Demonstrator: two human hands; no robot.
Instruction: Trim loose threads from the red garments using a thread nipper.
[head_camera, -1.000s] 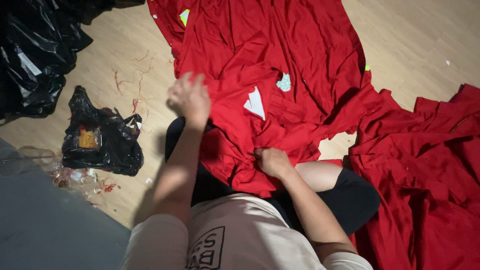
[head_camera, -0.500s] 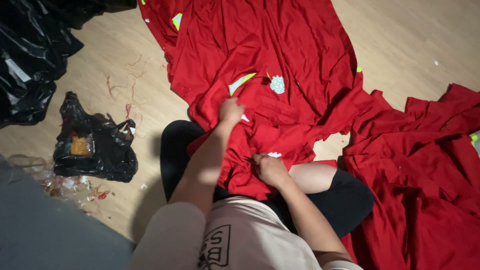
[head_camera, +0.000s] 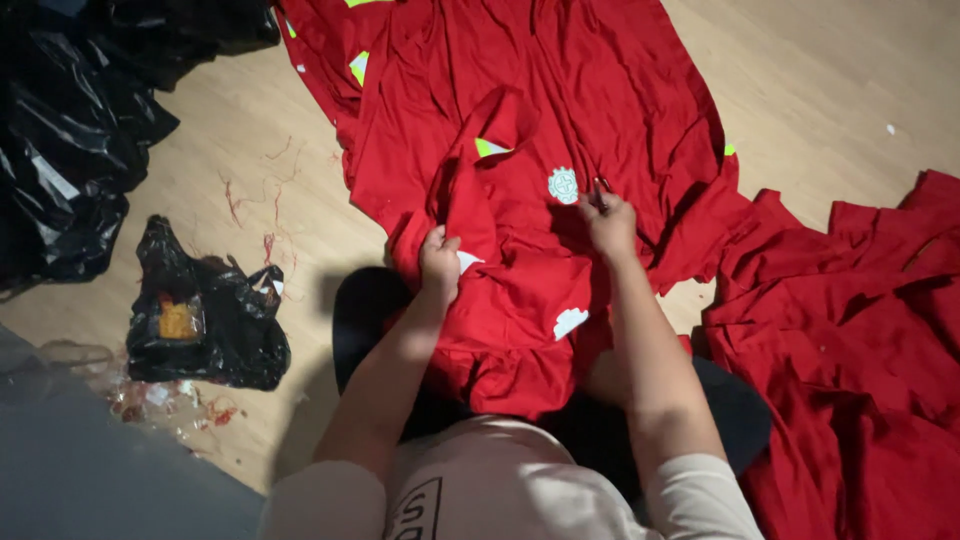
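The left hand (head_camera: 440, 262) pinches a fold of the red cloth garment (head_camera: 520, 180); the right hand (head_camera: 608, 222), farther right, grips it near a small white round badge (head_camera: 563, 185).

We cannot tell what the right hand (head_camera: 608, 225) pinches; the red shirts (head_camera: 850, 350) and black bags (head_camera: 70, 130) run off the edges.

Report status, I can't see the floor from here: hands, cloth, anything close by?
Left hand gripping a fold of the red garment. Right hand pinching it near the white badge. Black bag on floor, apart.
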